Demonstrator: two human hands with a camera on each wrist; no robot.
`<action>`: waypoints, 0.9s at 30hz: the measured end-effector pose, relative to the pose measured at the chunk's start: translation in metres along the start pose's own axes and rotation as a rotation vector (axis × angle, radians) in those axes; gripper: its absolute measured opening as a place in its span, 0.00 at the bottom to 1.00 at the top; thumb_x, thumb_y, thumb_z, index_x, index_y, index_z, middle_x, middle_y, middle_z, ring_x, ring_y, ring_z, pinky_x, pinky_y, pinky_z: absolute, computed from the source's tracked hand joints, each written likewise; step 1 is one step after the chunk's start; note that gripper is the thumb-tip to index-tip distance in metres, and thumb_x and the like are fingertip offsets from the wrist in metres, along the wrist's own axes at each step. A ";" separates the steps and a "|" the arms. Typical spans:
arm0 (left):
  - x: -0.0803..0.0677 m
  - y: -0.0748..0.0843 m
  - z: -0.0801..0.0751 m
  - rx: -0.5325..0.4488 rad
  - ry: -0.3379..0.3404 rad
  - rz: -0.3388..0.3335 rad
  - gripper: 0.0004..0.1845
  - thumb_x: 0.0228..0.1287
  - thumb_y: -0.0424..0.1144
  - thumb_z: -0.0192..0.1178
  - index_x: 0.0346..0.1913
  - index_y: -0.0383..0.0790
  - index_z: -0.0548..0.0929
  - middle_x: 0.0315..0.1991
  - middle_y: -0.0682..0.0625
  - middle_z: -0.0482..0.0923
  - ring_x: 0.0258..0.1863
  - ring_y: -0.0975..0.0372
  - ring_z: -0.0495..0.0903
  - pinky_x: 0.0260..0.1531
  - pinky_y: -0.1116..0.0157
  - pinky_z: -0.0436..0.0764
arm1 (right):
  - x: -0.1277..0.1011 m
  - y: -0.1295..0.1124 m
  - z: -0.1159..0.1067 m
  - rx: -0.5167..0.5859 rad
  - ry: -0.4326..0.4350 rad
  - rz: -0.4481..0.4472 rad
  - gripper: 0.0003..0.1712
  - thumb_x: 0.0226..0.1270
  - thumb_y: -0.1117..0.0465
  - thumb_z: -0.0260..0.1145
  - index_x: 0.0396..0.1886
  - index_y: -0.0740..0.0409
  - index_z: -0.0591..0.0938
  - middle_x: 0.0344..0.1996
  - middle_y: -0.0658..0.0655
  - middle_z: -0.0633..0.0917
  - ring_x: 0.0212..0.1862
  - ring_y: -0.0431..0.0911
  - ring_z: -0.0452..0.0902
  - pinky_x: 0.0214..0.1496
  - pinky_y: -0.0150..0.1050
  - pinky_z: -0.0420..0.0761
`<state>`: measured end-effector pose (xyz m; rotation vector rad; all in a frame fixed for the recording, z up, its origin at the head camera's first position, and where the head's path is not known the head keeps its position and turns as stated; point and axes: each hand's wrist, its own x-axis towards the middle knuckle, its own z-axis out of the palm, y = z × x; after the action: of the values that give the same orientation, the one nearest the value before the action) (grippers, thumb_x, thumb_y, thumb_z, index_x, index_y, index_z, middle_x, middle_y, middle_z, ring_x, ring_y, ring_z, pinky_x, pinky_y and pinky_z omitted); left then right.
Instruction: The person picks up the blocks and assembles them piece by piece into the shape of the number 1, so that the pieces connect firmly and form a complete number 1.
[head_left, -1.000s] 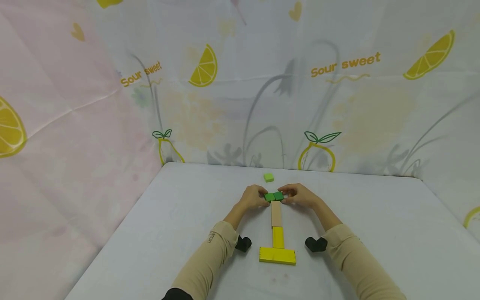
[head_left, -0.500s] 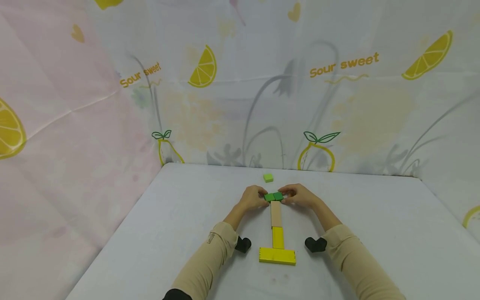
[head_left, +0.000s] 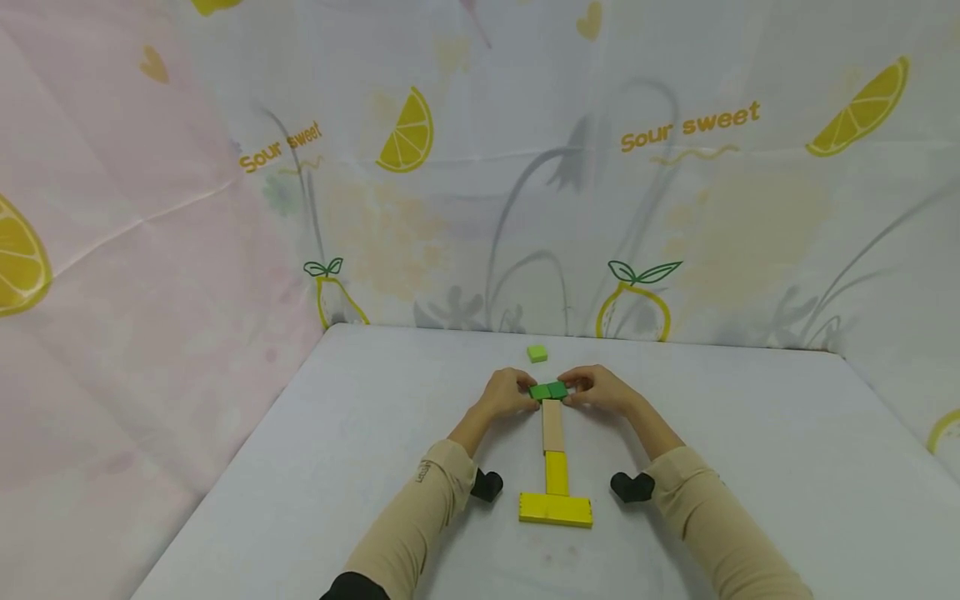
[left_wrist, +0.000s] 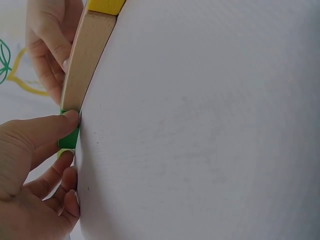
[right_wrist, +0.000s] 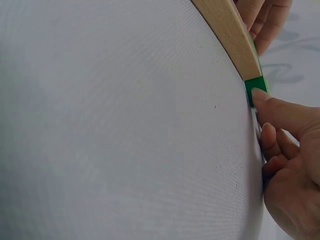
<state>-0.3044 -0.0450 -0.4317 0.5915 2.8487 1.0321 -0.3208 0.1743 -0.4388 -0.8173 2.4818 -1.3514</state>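
Observation:
Two small green blocks lie side by side across the far end of a plain wooden block (head_left: 552,426). My left hand (head_left: 507,394) pinches the left green block (head_left: 540,392) between thumb and fingers. From the other side my right hand (head_left: 597,390) pinches the darker right green block (head_left: 557,389). In the left wrist view the thumb of the left hand (left_wrist: 35,160) presses on the near face of its block (left_wrist: 69,138). The right wrist view has the right hand (right_wrist: 295,150) with its thumb on the darker block (right_wrist: 255,89).
Below the wooden block, a yellow block (head_left: 557,473) continues the line, ending at a wide yellow block (head_left: 555,510) set crosswise. A light green block (head_left: 537,353) lies beyond the hands on the white table (head_left: 360,467). A printed cloth (head_left: 480,200) hangs behind.

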 end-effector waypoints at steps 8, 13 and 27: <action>0.000 0.003 -0.004 0.009 -0.016 -0.011 0.18 0.48 0.35 0.71 0.44 0.32 0.84 0.39 0.44 0.82 0.39 0.57 0.77 0.42 0.64 0.75 | 0.000 0.001 0.000 0.021 0.006 -0.011 0.23 0.54 0.70 0.69 0.49 0.77 0.77 0.27 0.57 0.80 0.28 0.40 0.69 0.32 0.31 0.70; 0.000 0.002 -0.004 -0.004 -0.026 -0.016 0.19 0.48 0.36 0.72 0.44 0.32 0.84 0.39 0.44 0.82 0.39 0.57 0.77 0.42 0.64 0.75 | -0.001 0.003 0.000 0.006 0.004 0.001 0.22 0.55 0.70 0.68 0.50 0.76 0.77 0.27 0.56 0.80 0.29 0.40 0.69 0.33 0.31 0.70; 0.009 -0.008 -0.023 -0.127 -0.058 -0.059 0.21 0.59 0.45 0.63 0.49 0.32 0.82 0.44 0.40 0.81 0.44 0.53 0.78 0.41 0.62 0.78 | 0.000 0.004 0.002 0.017 0.010 -0.007 0.24 0.55 0.69 0.69 0.51 0.77 0.76 0.27 0.56 0.80 0.28 0.40 0.69 0.32 0.30 0.70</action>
<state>-0.3192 -0.0614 -0.4180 0.5143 2.7087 1.1558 -0.3212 0.1750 -0.4433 -0.8179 2.4737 -1.3806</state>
